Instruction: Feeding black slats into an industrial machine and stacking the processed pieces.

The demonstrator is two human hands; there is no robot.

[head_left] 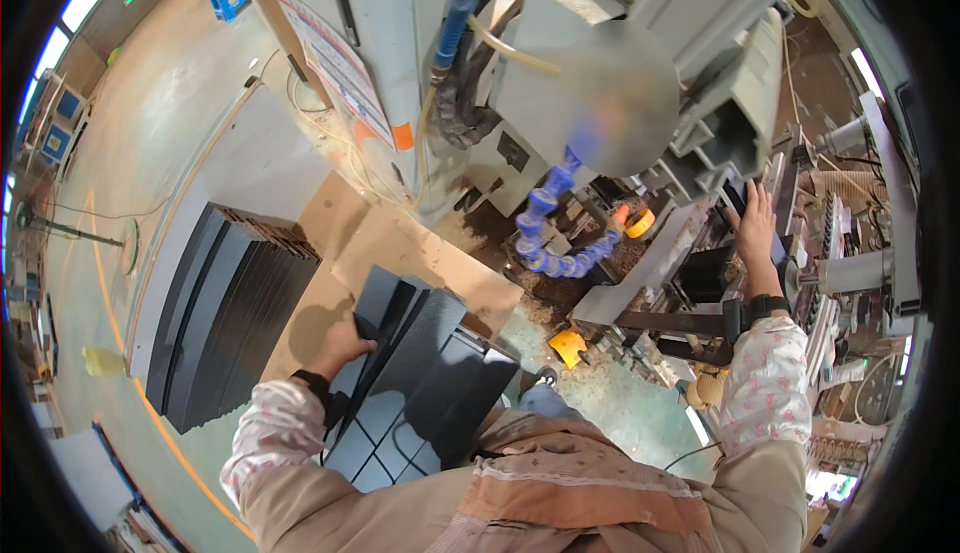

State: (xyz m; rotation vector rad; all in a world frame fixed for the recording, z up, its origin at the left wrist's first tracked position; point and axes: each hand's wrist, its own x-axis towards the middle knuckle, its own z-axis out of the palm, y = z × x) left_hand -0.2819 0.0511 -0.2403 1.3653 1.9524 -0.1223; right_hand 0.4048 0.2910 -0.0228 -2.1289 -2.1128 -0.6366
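A workshop floor was seen from above, looking down over the person's shoulders. The left hand point(343, 343) was closed around the near edge of a dark flat panel point(385, 303), the top one of a loose fan of dark panels point(440, 373) lying just left of the person's body. Farther left, a larger stack of long dark boards point(225, 313) was laid on the floor, well apart from that hand. The right hand point(755, 225) was stretched out to the far right with fingers spread open, pressed flat against a dark piece point(775, 243) on the grey machine point(700, 83). A blue segmented hose point(550, 238) was hung from the machine between the two hands, above a bed of sawdust point(560, 293).
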